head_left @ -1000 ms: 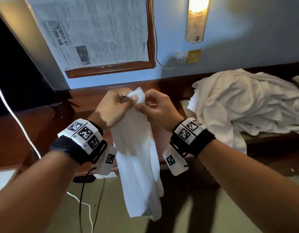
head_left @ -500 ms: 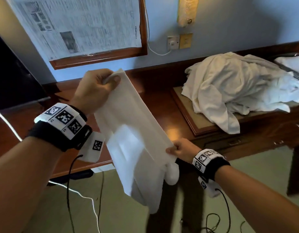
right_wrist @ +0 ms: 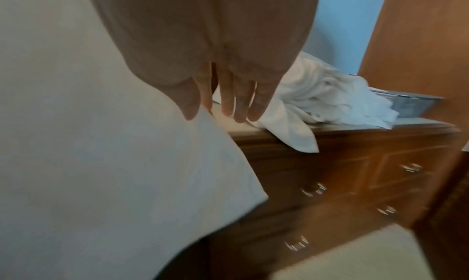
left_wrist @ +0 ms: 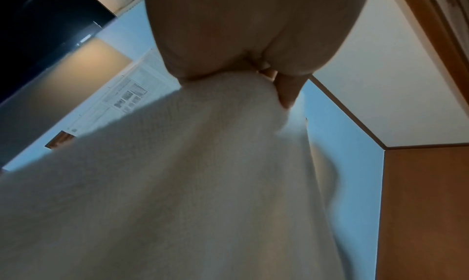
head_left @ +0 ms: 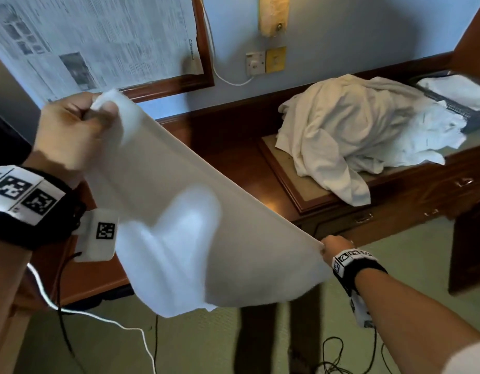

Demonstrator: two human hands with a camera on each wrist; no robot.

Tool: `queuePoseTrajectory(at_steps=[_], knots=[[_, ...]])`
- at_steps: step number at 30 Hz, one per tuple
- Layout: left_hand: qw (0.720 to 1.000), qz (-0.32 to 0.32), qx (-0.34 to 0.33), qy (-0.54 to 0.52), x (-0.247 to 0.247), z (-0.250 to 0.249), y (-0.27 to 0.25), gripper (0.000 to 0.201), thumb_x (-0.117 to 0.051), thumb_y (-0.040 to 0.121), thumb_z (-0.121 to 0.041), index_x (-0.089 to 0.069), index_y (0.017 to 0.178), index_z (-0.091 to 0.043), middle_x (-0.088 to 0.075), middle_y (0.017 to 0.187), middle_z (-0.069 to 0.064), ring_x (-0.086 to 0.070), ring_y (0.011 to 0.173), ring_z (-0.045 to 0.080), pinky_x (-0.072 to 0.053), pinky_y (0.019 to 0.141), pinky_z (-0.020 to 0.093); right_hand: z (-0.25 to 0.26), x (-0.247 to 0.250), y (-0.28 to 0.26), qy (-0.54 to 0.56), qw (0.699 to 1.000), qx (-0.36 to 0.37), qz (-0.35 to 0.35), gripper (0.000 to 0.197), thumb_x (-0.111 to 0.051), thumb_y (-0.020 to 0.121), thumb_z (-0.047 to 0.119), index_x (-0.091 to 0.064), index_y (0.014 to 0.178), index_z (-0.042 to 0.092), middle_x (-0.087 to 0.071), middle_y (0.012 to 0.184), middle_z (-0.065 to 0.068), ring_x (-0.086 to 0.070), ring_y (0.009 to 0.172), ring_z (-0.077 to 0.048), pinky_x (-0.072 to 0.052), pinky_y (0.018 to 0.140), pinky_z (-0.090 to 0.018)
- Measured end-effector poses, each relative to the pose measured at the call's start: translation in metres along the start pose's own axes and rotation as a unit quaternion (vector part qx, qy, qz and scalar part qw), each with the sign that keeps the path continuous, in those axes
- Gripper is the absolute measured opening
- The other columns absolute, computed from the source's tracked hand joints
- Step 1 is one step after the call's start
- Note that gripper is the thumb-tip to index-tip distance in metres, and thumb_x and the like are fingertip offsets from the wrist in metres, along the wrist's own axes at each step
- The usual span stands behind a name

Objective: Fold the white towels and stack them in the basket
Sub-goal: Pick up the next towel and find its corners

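White towel held up in the air, stretched diagonally across the centre of the head view from upper left to lower right, lower edge hanging loose and blurred. Left hand at upper left pinches one corner, fingers curled round the cloth; left wrist view shows the thumb and fingers bunching the towel just below the palm. Right hand at lower right grips the opposite corner; in the right wrist view the thumb and first finger pinch the towel edge, the other fingers hang fairly straight beside it.

Pile of unfolded white towels sits on the wooden counter at right of frame, one end draping over the counter's front edge above the drawers. Dark basket at far upper right, touching the pile, white cloth inside. Wall above: framed newspaper upper left, lamp top centre, socket below it. Cables on the greenish floor at bottom.
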State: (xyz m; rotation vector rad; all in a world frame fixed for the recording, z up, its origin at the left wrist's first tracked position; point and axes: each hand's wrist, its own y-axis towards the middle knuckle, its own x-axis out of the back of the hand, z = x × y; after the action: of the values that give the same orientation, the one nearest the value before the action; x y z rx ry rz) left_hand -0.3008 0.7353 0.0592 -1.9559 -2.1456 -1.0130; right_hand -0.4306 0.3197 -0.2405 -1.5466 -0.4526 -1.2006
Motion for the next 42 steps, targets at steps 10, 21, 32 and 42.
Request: queuePoseTrajectory(at_steps=[10,21,32,42], knots=[[0.983,0.181,-0.016,-0.010,-0.106,-0.026,-0.026,0.023,-0.060,0.099,-0.010,-0.067,0.083,-0.024,-0.063,0.066,-0.014,-0.053,0.059,-0.004,-0.047,0.058,0.014,0.125,0.140,-0.026,0.337,0.819,0.410,-0.216,0.052,-0.073,0.087,0.020,-0.055,0.136,0.018,-0.058,0.134,0.004,-0.057,0.116,-0.009,-0.038,0.092,-0.005],[0.985,0.174,0.006,0.001,-0.123,-0.042,-0.031,0.015,-0.066,0.093,-0.024,-0.073,0.084,-0.015,-0.065,0.075,0.015,-0.051,0.071,0.010,-0.041,0.065,0.028,0.176,0.241,-0.049,0.319,0.715,0.601,-0.158,0.013,-0.072,0.085,0.015,-0.067,0.093,0.006,-0.066,0.089,-0.008,-0.060,0.079,-0.022,-0.048,0.073,-0.034],[0.991,0.059,0.046,-0.111,-0.148,-0.048,-0.046,0.033,-0.065,0.098,-0.023,-0.060,0.084,0.007,-0.054,0.073,0.012,-0.045,0.065,0.015,-0.037,0.057,0.027,0.162,0.267,-0.046,0.312,0.734,0.582,-0.160,0.013,-0.063,0.092,0.012,-0.063,0.088,0.000,-0.064,0.083,-0.014,-0.052,0.074,-0.010,-0.043,0.071,-0.029],[0.973,0.025,0.129,-0.190,-0.192,0.013,-0.106,0.028,-0.074,0.085,-0.042,-0.075,0.089,-0.014,-0.077,0.086,0.006,-0.070,0.075,0.018,-0.057,0.067,0.036,0.151,0.334,-0.051,0.449,0.643,0.532,-0.319,0.016,-0.059,0.090,0.015,-0.056,0.079,0.025,-0.056,0.080,0.007,-0.054,0.083,-0.011,-0.042,0.077,-0.021]])
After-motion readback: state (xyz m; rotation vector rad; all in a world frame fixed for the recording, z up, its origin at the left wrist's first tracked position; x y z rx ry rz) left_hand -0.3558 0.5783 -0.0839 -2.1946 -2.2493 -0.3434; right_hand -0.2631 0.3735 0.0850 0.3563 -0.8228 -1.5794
